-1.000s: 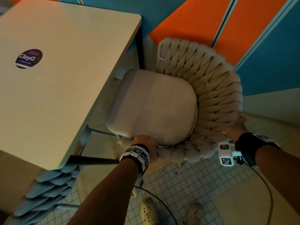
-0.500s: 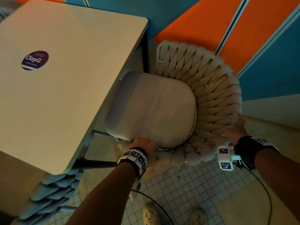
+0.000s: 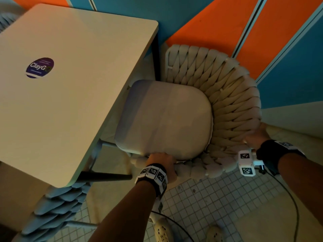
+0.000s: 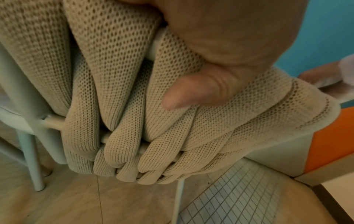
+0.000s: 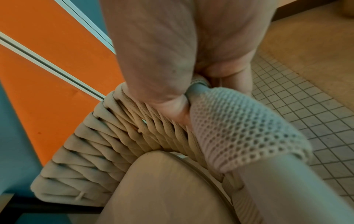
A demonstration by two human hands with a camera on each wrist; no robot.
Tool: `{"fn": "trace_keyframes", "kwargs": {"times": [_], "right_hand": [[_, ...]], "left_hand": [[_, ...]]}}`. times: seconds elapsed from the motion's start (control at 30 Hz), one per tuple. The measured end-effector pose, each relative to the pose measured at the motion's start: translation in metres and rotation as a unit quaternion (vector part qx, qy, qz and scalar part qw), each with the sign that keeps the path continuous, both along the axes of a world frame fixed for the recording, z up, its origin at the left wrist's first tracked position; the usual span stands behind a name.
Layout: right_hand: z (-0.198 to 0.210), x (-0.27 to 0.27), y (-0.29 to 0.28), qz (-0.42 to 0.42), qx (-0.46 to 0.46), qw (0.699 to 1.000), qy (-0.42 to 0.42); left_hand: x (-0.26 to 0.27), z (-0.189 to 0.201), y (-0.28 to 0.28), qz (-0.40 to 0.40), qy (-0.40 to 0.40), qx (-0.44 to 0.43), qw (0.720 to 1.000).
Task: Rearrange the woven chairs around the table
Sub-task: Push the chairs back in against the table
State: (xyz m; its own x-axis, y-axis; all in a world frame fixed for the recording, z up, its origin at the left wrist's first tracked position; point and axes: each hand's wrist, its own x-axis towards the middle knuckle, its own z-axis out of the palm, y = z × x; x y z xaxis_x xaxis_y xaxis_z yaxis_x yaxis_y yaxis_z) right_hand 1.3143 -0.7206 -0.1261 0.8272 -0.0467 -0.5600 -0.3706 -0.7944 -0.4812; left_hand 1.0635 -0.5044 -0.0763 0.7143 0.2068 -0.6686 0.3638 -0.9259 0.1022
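Observation:
A beige woven chair [image 3: 227, 95] with a pale seat cushion [image 3: 166, 119] stands at the right side of the white table [image 3: 70, 93], its front edge near the table's side. My left hand [image 3: 160, 158] grips the near woven arm rim [image 4: 134, 121], with the thumb [image 4: 191, 92] lying over the mesh straps. My right hand [image 3: 257, 135] grips the rim of the chair's curved back [image 5: 134, 136], fingers wrapped round the frame tube. A blue-grey woven chair [image 3: 57, 206] sits tucked under the table's near corner.
An orange and blue panelled wall [image 3: 262, 32] stands close behind the beige chair. The floor is small white tiles [image 3: 209, 198] with tan slabs beside them. My feet in pale clogs [image 3: 162, 231] are near the bottom edge. A cable [image 3: 293, 206] trails from my right wrist.
The beige chair has slid slightly toward the table and the wall, with both hands keeping their grip on it. My view has shifted a little.

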Motion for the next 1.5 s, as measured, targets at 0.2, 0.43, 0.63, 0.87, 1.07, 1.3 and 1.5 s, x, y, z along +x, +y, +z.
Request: {"fn": "trace_keyframes", "kwargs": {"times": [0.2,0.43,0.63,0.87,1.07,1.3,1.5], "right_hand": [[-0.011,0.005,0.001,0.01,-0.008,1.0,0.007],[-0.026,0.006,0.011,0.009,-0.008,1.0,0.027],[-0.013,0.009,0.009,0.012,-0.004,1.0,0.016],[0.007,0.001,0.015,0.011,0.016,1.0,-0.017],[0.008,-0.001,0.015,0.004,0.032,0.999,-0.011],[0.003,-0.016,0.009,-0.007,0.052,0.998,-0.028],[0.0,-0.011,0.012,0.002,0.064,0.998,-0.022]], "left_hand": [[0.004,0.0,0.01,-0.032,0.003,-0.011,0.999],[0.001,-0.001,0.026,-0.007,0.009,0.012,1.0],[0.002,-0.006,0.013,0.009,0.002,0.004,1.0],[0.006,-0.006,0.015,-0.018,0.01,0.003,1.0],[0.005,-0.008,0.013,-0.002,0.007,0.008,1.0],[0.004,-0.007,0.008,0.002,0.0,0.033,0.999],[0.001,-0.008,0.006,-0.003,0.015,0.047,0.999]]}}
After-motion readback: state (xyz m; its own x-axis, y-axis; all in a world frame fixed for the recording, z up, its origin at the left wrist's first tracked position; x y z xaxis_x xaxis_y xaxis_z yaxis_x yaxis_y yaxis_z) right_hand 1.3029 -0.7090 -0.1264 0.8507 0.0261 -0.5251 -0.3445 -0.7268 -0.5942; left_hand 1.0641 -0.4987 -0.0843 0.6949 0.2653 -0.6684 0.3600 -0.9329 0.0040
